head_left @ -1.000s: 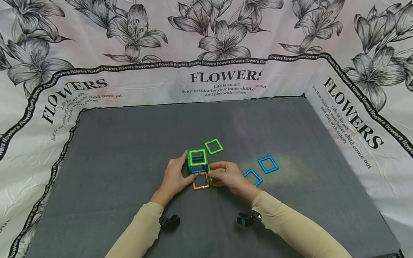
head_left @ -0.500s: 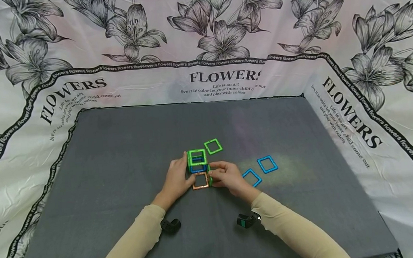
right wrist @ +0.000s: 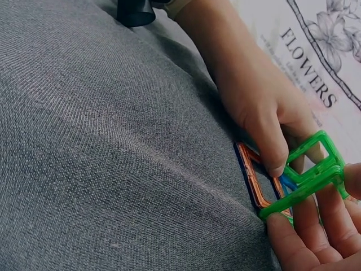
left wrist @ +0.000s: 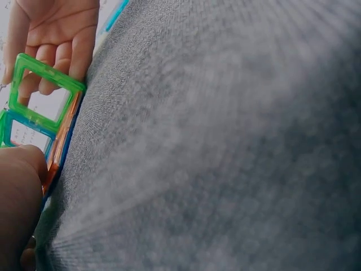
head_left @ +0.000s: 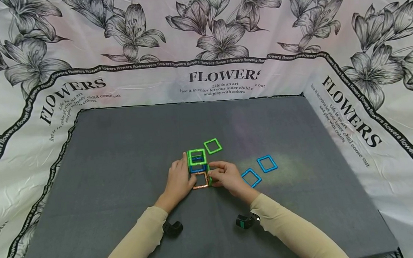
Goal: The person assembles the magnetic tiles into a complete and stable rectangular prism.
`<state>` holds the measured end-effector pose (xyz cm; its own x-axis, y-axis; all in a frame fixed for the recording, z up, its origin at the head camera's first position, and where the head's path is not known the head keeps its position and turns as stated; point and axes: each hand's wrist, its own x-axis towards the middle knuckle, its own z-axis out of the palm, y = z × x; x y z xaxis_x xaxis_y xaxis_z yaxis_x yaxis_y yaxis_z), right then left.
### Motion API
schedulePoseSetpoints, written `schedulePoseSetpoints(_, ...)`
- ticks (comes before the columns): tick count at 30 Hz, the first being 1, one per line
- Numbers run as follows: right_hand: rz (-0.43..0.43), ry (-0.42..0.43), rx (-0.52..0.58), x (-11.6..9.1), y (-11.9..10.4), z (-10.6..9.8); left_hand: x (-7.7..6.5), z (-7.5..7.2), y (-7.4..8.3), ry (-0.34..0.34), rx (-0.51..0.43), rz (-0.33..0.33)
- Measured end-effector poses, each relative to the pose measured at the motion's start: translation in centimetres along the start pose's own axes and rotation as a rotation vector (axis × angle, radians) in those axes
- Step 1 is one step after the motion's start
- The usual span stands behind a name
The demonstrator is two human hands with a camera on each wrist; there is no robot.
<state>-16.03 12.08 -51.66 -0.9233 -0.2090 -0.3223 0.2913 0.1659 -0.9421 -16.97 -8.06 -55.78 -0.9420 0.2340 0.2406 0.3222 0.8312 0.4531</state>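
A small cube-like build of magnetic tiles [head_left: 197, 163], green on top with blue below, stands mid-table. An orange square tile [head_left: 201, 186] lies flat against its near side, on a dark blue tile edge seen in the wrist views. My left hand [head_left: 177, 180] holds the build's left side, its thumb [right wrist: 272, 155] resting on the orange tile. With my right hand [head_left: 228, 176] I pinch a green square tile [right wrist: 302, 193], upright along the orange tile's right edge. The left wrist view shows the right fingers behind this green tile [left wrist: 51, 72]. The left fingertips are partly hidden.
One loose green square tile [head_left: 219, 149] lies behind the build. Two loose blue square tiles, a nearer one [head_left: 257, 183] and a farther one [head_left: 275, 167], lie right of the right hand. Grey cloth [head_left: 121, 152] covers the table; a flower-printed sheet [head_left: 145, 85] borders it.
My left hand has shifted slightly, its thumb drawing back toward the orange tile's left edge. The right hand keeps its pinch on the green tile, and the loose tiles stay put.
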Motion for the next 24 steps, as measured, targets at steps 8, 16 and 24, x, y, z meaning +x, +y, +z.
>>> schedulePoseSetpoints(8, 0.002, 0.009, -0.010, -0.1, 0.1, 0.1, -0.1, 0.0, 0.1, -0.005, -0.013, -0.010)
schedulePoseSetpoints(16, 0.035, 0.014, 0.038, -0.1, 0.8, -0.2, -0.1, -0.2, -0.3, -0.031, -0.190, -0.034)
schedulePoseSetpoints(24, 0.019, -0.032, 0.171, 0.1, 2.1, -0.9, 1.5, -2.5, -0.6, 0.011, -0.470, -0.178)
